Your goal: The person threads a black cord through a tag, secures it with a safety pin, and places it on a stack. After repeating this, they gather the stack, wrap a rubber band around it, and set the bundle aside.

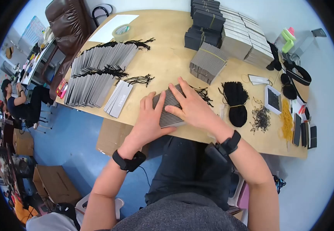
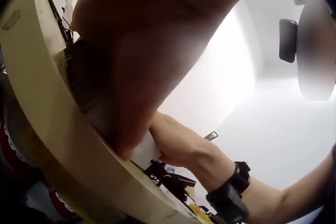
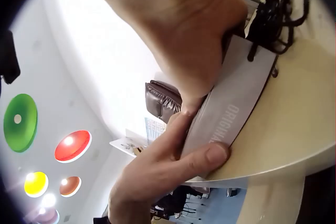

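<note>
A stack of grey tags (image 1: pixel 169 101) with black cords lies near the table's front edge, between both hands. The left hand (image 1: pixel 148 120) grips its left end, thumb along the near side and fingers over the top. Across the upper right part lies the right hand (image 1: pixel 193 109), fingers spread and touching the tags. In the right wrist view the end tag (image 3: pixel 231 103) shows printed letters, with the left thumb (image 3: pixel 210 158) pressed on it and black cords (image 3: pixel 273 22) at its far end. The left wrist view shows the left hand (image 2: pixel 142 50) over the dark stack.
Fanned rows of tags (image 1: pixel 92 89) and a few loose tags (image 1: pixel 119 99) lie left; a tape roll (image 1: pixel 122 32) sits behind. Banded stacks (image 1: pixel 208 61) and boxes (image 1: pixel 236 38) stand at the back. To the right are a black cord bundle (image 1: pixel 236 104), a small box (image 1: pixel 273 99) and yellow bands (image 1: pixel 286 121).
</note>
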`<action>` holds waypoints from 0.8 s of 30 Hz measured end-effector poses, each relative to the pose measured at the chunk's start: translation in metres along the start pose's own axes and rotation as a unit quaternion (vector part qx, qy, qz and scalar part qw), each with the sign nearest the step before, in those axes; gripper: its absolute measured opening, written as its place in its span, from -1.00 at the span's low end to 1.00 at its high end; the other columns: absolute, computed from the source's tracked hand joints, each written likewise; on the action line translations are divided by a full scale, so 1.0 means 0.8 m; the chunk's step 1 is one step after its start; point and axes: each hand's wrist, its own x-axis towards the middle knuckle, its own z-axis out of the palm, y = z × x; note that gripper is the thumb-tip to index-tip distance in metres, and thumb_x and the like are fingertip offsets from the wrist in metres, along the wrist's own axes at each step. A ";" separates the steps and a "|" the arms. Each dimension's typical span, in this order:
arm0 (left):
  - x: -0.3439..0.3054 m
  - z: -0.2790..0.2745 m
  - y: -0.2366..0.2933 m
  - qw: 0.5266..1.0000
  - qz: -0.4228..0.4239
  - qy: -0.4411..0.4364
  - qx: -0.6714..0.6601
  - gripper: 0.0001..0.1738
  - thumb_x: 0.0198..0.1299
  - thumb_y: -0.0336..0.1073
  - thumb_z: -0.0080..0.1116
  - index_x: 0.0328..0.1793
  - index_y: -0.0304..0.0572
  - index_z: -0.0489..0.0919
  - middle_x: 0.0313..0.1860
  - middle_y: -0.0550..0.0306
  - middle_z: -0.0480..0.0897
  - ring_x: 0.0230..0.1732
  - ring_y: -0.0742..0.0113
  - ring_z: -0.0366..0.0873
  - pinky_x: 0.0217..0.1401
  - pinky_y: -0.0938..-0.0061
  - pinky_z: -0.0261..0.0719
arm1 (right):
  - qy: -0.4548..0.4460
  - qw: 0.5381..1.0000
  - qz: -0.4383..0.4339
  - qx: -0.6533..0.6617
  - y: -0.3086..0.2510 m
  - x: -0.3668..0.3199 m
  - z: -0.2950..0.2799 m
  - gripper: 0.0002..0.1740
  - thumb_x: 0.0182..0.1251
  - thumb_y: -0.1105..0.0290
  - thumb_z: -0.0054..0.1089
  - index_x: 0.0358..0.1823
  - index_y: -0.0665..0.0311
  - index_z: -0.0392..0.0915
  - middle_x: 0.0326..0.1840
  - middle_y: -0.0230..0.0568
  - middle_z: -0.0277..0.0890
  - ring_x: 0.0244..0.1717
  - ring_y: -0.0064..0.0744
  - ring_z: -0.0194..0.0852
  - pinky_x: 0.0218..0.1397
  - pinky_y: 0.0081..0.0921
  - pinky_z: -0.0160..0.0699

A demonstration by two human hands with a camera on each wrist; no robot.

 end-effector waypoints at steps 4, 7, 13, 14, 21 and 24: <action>-0.004 -0.007 -0.030 0.997 0.045 -0.004 -0.067 0.28 -0.21 -0.09 0.67 0.66 -0.25 0.19 0.47 -0.24 0.25 0.44 -0.23 0.19 0.52 0.04 0.24 | 0.120 0.968 0.021 0.221 0.008 0.001 -0.039 -0.04 0.53 -0.31 -0.07 0.64 0.31 0.10 0.73 0.21 -0.17 0.71 0.07 -0.10 0.68 -0.22 0.01; -0.010 -0.066 -0.023 0.995 0.070 -0.010 -0.070 0.33 -0.35 -0.12 0.73 0.64 -0.25 0.26 0.46 -0.24 0.28 0.46 -0.20 0.23 0.53 0.09 0.24 | 0.075 0.900 0.055 0.427 0.015 -0.022 -0.102 0.00 0.53 -0.35 -0.11 0.65 0.36 0.05 0.76 0.15 -0.18 0.75 -0.09 -0.22 0.69 -0.28 -0.07; -0.017 -0.159 0.023 0.976 0.160 -0.105 -0.102 0.41 -0.56 -0.03 0.78 0.58 -0.37 0.35 0.44 -0.21 0.33 0.43 -0.13 0.31 0.51 0.14 0.25 | -0.001 0.783 -0.030 0.621 -0.006 -0.032 -0.078 -0.23 0.67 -0.08 -0.09 0.65 0.32 0.09 0.53 -0.11 0.31 0.58 -0.39 0.17 0.62 -0.44 0.09; -0.018 -0.166 0.023 0.975 0.167 -0.108 -0.101 0.44 -0.58 0.03 0.78 0.57 -0.42 0.34 0.43 -0.21 0.35 0.41 -0.12 0.32 0.49 0.13 0.25 | -0.103 0.807 -0.062 0.578 -0.018 -0.044 -0.090 -0.30 0.65 -0.01 -0.03 0.57 0.33 0.21 0.35 -0.17 0.46 0.32 -0.42 0.38 0.39 -0.49 0.33; -0.039 -0.180 0.022 0.969 0.145 -0.137 -0.145 0.36 -0.50 -0.05 0.77 0.56 -0.41 0.35 0.41 -0.18 0.37 0.39 -0.12 0.31 0.49 0.12 0.24 | -0.253 0.763 0.073 0.590 -0.015 -0.103 -0.090 -0.63 0.57 0.08 0.15 -0.01 0.29 0.60 -0.35 -0.46 0.59 -0.46 -0.65 0.55 -0.40 -0.68 0.46; -0.039 -0.159 0.022 0.971 0.145 -0.127 -0.145 0.37 -0.49 -0.06 0.77 0.58 -0.40 0.33 0.41 -0.17 0.37 0.39 -0.11 0.30 0.50 0.13 0.23 | -0.245 0.853 0.153 0.434 -0.005 -0.118 -0.129 -0.63 0.58 0.09 0.14 -0.06 0.30 0.61 -0.37 -0.42 0.59 -0.41 -0.61 0.62 -0.38 -0.69 0.48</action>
